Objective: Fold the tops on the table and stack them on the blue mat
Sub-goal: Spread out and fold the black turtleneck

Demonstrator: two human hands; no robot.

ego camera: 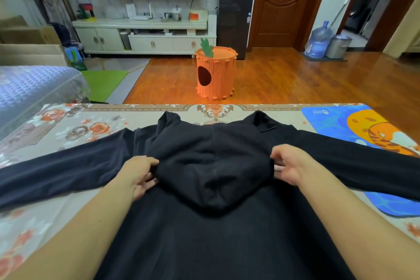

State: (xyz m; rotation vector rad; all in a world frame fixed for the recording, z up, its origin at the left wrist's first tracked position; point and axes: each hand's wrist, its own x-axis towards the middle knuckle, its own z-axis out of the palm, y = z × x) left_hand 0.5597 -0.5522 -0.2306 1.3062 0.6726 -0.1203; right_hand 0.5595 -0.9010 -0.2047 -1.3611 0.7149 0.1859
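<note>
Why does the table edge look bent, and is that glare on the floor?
Head view: the wide-angle lens bows the table edge and stretches the forearms; the wooden floor shows glossy reflections at right; the black hoodie is so dark its folds barely show; the left hand and right hand look sharp.

An orange carrot-shaped bin stands on the wooden floor beyond.

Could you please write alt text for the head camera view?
Two hands, left hand and right hand, pinch the hood edges of a black hoodie spread on a floral table. Its right sleeve lies over a blue mat.
</note>
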